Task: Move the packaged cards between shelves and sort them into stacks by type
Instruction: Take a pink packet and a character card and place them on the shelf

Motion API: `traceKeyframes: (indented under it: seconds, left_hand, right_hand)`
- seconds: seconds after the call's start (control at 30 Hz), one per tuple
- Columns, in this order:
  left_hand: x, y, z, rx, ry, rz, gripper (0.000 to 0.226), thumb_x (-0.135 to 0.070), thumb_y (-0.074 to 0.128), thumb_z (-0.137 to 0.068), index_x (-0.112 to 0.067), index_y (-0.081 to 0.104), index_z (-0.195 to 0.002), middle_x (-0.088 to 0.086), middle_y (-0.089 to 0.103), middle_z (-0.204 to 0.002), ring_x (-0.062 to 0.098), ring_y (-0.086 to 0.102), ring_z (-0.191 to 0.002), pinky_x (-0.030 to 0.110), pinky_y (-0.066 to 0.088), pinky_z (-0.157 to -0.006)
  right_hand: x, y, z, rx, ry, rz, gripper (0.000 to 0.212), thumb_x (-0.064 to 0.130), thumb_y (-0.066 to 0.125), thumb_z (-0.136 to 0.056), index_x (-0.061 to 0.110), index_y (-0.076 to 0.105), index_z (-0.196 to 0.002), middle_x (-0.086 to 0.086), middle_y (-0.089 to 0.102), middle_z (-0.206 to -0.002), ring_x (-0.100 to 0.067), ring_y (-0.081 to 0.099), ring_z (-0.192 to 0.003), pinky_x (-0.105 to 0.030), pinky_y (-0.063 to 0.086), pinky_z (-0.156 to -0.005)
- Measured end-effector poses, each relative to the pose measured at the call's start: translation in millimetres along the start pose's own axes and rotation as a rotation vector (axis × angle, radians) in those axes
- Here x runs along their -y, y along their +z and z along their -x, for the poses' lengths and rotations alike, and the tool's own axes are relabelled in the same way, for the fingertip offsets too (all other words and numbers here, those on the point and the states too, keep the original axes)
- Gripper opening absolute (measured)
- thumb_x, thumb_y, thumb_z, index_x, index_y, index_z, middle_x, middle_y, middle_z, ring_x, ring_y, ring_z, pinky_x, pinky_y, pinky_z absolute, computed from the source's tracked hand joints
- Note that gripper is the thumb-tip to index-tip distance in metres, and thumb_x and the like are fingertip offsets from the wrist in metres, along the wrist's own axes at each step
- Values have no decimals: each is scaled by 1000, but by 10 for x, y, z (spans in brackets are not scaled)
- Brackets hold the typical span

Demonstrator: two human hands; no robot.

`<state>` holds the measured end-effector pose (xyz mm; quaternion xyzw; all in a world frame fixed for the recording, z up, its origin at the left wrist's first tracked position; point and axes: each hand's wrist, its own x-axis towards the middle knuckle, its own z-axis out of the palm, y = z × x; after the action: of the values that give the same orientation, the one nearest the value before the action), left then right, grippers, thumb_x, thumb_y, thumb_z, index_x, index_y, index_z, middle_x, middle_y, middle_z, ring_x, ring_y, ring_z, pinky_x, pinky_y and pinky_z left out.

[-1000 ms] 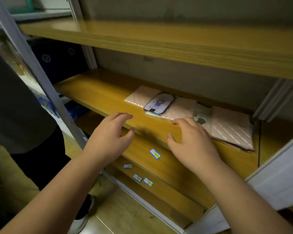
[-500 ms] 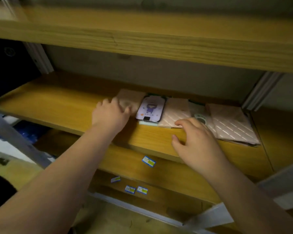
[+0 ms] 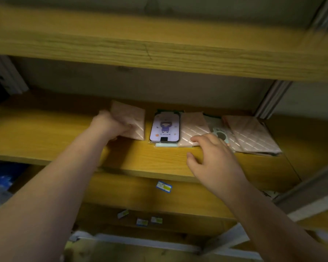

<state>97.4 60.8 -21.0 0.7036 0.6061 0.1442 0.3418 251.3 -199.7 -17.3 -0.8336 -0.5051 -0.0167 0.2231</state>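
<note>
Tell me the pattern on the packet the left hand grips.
Pale pink packet with diagonal quilted lines, seen in the head view.

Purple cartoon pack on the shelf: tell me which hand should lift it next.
Right. The right hand hovers open beside the purple cartoon pack, holding nothing. The left hand already grips the leftmost pink pack, so it is occupied.

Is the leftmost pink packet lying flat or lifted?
Lifted: the left hand grips the pink packet, which tilts up off the shelf.
</note>
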Motion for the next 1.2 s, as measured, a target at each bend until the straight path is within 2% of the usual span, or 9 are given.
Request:
traceKeyframes:
  seconds: [0.13,0.4,0.57,0.67,0.8,0.9,1.07,1.13,1.2]
  left_hand:
    - [219,-92,27,54,45,442,41,-25,82,-81,-9,61,-112,14,68,-109,27,66,-90,33,53,-57]
    - [510,-119,460,26,76,844,43,-22,76,-88,-10,50,-121,11,65,-111,20,71,-83,26,56,-51]
    - [536,-115,766,20,90,941,35,-24,76,-88,-19,54,-114,10,70,-111,20,76,-81,27,56,-51]
    - [523,-125,930,39,83,943,39,-24,76,-87,-20,54,-119,9,70,-112,24,75,-85,27,56,-51]
    - [504,-137,1082,48,142,888,37,-23,74,-89,-20,54,-120,7,73,-106,18,76,-78,26,56,-50]
    - [505,-133,1159,55,150,873,36,-23,72,-90,-21,54,-120,6,74,-106,19,76,-80,27,57,-51]
    - [509,-133,1214,63,159,892,37,-19,71,-91,-18,53,-123,7,74,-107,21,76,-82,27,57,-50]
    - [499,-114,1219,67,166,910,38,-18,71,-91,-15,52,-124,7,74,-105,21,76,-79,26,56,-48]
    - [487,-82,1217,76,177,917,37,-17,70,-91,-14,52,-123,7,74,-104,19,76,-77,25,55,-47]
  right_hand:
    - [44,35,-126,-10,68,42,44,42,54,-90,22,58,-129,-1,60,-125,-24,52,-116,-37,43,-93]
    - [394,272,-811,237,239,212,87,78,43,-84,11,50,-138,-15,56,-134,-33,53,-120,-39,45,-96]
    - [506,314,-1016,367,267,225,69,70,53,-87,13,62,-124,-14,63,-125,-32,59,-112,-35,51,-89]
    - [517,276,-1084,403,292,90,69,59,68,-84,9,58,-131,-15,61,-131,-30,59,-113,-34,50,-90]
    - [498,231,-1080,422,399,-188,64,34,83,-80,4,56,-131,-14,62,-126,-23,54,-91,-32,45,-73]
    - [488,237,-1087,447,427,-246,66,30,84,-79,4,55,-133,-13,60,-129,-24,58,-99,-37,54,-85]
    - [483,219,-1152,437,449,-166,61,37,85,-76,9,59,-124,-4,57,-81,-17,61,-71,-34,59,-68]
    - [465,209,-1160,488,480,-231,58,31,85,-77,9,57,-123,-7,62,-95,-20,65,-82,-38,61,-74]
    - [474,193,-1170,542,493,-230,45,28,81,-82,8,61,-115,-9,63,-108,-20,61,-79,-34,54,-59]
